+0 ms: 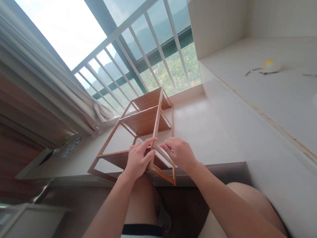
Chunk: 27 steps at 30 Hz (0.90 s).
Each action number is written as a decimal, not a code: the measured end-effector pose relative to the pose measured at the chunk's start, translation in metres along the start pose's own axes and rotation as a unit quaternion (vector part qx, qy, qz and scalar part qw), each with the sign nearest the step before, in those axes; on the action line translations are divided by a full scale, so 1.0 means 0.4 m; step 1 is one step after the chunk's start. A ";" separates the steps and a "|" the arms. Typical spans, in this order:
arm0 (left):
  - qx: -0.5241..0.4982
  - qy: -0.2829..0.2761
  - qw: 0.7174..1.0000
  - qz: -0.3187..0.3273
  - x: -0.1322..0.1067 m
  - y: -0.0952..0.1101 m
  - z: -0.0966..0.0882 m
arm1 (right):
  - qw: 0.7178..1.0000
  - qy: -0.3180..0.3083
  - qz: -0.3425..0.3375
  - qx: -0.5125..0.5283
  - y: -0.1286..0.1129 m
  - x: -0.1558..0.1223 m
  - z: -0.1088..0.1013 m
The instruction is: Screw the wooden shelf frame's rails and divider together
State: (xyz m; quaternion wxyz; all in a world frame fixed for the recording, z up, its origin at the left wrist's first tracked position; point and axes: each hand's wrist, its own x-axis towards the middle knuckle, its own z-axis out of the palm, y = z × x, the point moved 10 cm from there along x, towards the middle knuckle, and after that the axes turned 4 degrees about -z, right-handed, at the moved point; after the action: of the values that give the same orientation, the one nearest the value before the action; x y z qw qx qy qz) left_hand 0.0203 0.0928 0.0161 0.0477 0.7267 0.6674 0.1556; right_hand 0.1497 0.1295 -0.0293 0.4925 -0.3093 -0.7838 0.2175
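A three-tier wooden shelf [147, 119] stands tilted in the view on the pale ledge in front of me. My left hand [138, 158] is at its near upright post, low down by the bottom board, with thumb and fingers around the wood. On the other side of that post, my right hand [180, 152] is closed in a pinch. A thin, shiny metal piece [157, 146] shows between its fingertips and the post. Its exact shape is too small to make out, and the fingers partly hide it.
On the white counter [287, 95] to the right lie small metal pieces [257, 69] and a small yellow-and-white item [272, 65]. A window with a white railing [147, 14] is behind the shelf. Curtains [51, 80] hang at left. My legs are below the shelf.
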 end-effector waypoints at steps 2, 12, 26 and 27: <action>-0.001 -0.002 1.000 -0.001 0.000 0.000 0.001 | 1.000 0.004 0.010 0.010 -0.001 0.001 -0.003; -0.016 -0.003 1.000 0.007 0.001 -0.001 0.002 | 0.919 -0.051 0.187 0.344 0.035 -0.024 0.103; -0.015 0.002 1.000 -0.002 -0.001 0.002 0.000 | 0.999 0.004 0.034 0.013 0.018 -0.001 -0.005; -0.015 0.001 1.000 -0.004 -0.001 0.001 0.001 | 1.000 -0.002 0.021 0.013 0.012 -0.001 -0.005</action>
State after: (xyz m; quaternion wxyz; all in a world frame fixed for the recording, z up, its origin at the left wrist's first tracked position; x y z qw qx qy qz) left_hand 0.0206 0.0925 0.0159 0.0585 0.7230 0.6680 0.1662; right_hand 0.1528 0.1329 -0.0318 0.4899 -0.3193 -0.7754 0.2385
